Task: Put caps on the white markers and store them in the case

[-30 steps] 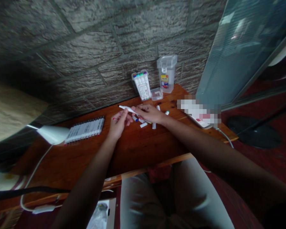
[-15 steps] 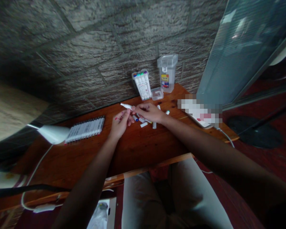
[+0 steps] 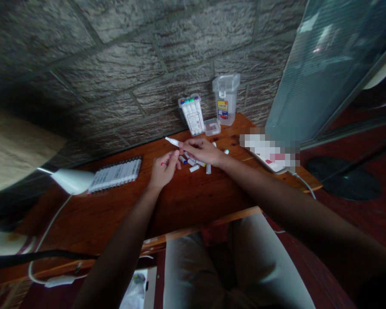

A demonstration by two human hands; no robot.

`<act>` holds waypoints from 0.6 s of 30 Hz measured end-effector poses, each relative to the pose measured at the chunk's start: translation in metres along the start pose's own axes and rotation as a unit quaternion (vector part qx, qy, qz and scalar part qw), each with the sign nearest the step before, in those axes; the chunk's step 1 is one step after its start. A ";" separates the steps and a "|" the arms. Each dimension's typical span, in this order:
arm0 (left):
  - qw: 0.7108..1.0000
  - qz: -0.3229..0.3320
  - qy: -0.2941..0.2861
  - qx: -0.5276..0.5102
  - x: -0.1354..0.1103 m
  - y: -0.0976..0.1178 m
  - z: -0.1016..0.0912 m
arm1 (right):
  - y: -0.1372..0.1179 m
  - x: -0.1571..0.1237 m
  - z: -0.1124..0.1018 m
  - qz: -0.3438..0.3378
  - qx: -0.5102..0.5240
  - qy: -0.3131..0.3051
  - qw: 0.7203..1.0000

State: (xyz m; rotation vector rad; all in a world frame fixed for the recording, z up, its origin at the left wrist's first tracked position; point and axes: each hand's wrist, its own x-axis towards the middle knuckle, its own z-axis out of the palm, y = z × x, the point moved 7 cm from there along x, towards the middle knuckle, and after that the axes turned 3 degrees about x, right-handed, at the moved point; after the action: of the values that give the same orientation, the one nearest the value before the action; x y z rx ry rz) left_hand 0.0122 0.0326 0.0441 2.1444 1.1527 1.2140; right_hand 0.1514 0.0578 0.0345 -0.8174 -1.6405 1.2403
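My right hand [image 3: 202, 151] pinches a white marker [image 3: 172, 141] at one end, so that it points left and away, just above the wooden table [image 3: 186, 197]. Just left of it, my left hand [image 3: 162, 168] hovers with its fingers curled together, clear of the marker; a small red spot shows at the fingertips, and I cannot tell what it is. Several loose white markers [image 3: 193, 165] with coloured caps lie on the table under and beside my right hand.
At the stone wall stand an open box of markers [image 3: 192, 115], a clear plastic case [image 3: 225, 98] and a small clear lid [image 3: 212, 126]. A flat row of markers [image 3: 116, 174] lies at left beside a white lamp head [image 3: 71, 180]. A corded white device [image 3: 270, 161] sits at right.
My left hand has let go of the marker and drawn slightly back. My right hand has carried the marker a little up and away.
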 end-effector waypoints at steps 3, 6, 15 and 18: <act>1.000 0.009 -0.004 0.017 0.000 0.000 0.000 | -0.001 -0.001 0.000 -0.001 0.000 0.002 1.000; 1.000 0.002 -0.008 0.012 0.000 -0.003 0.001 | -0.003 -0.002 -0.002 0.005 0.014 0.014 1.000; 1.000 -0.021 -0.005 -0.009 0.000 -0.005 0.000 | 0.001 0.001 -0.003 0.009 0.037 0.015 0.999; 1.000 -0.011 -0.010 0.001 -0.001 -0.004 0.001 | 0.001 0.000 -0.004 0.005 0.033 0.021 0.999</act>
State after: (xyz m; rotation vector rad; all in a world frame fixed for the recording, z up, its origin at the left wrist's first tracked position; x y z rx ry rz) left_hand 0.0108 0.0346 0.0402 2.1348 1.1654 1.1798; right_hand 0.1549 0.0598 0.0344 -0.8062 -1.5557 1.2694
